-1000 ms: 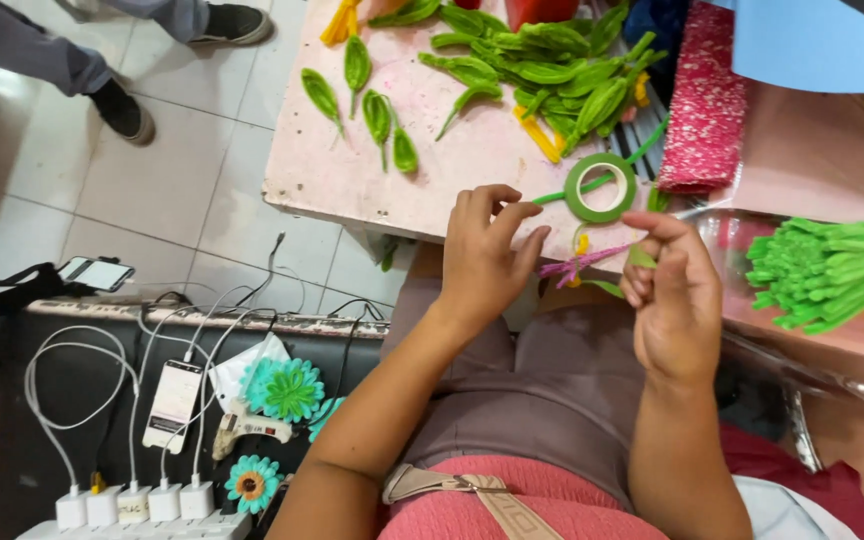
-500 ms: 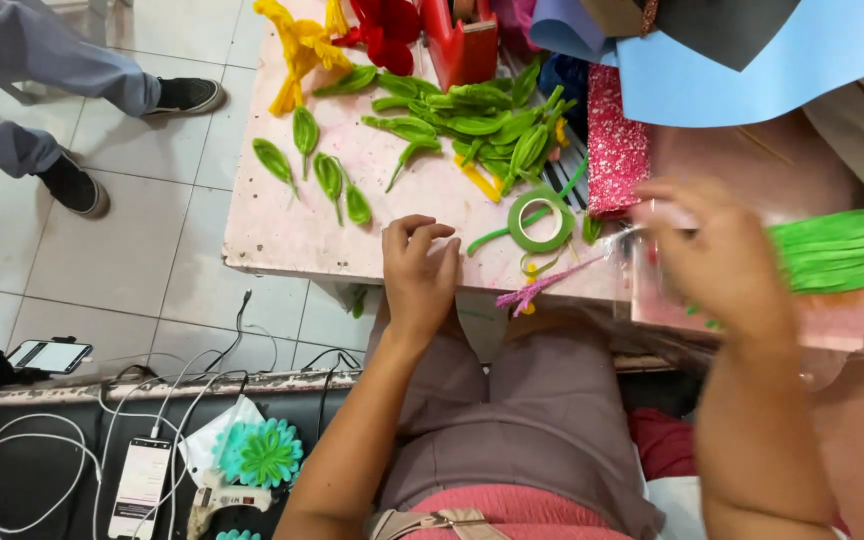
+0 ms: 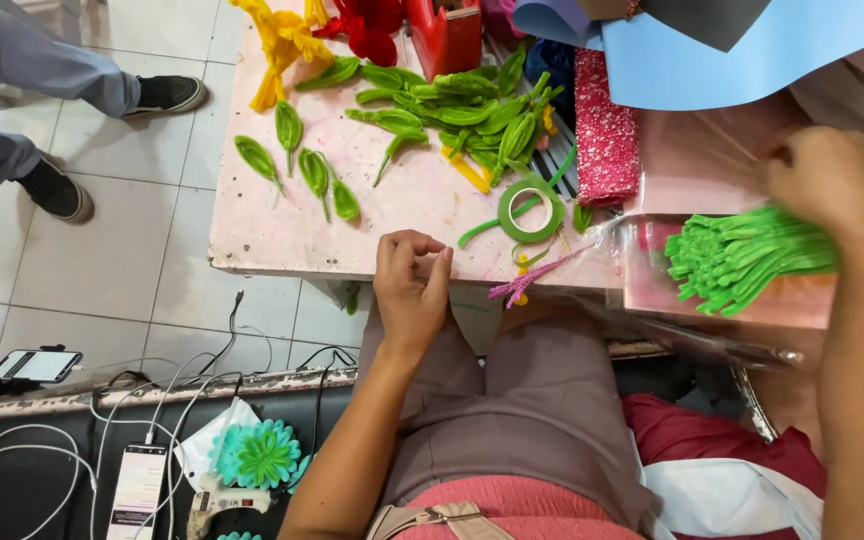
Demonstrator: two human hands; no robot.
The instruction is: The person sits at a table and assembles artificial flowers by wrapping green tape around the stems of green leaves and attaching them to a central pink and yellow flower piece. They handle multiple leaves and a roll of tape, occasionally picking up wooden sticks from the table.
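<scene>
Head view: person seated at a pink work table (image 3: 282, 235), hands well apart over craft parts.

Left hand (image 3: 410, 290) rests at the table's near edge, fingers curled with fingertips pinched together; whether it holds anything cannot be told. Right hand (image 3: 827, 185) sits on the far end of a bundle of green stems (image 3: 742, 258) in a clear tray, fingers bent; actual grip cannot be told. A green tape roll (image 3: 531, 209) lies between the hands, beside a purple sprig (image 3: 532, 278). Green leaves (image 3: 314, 170) are scattered further along the table.
</scene>
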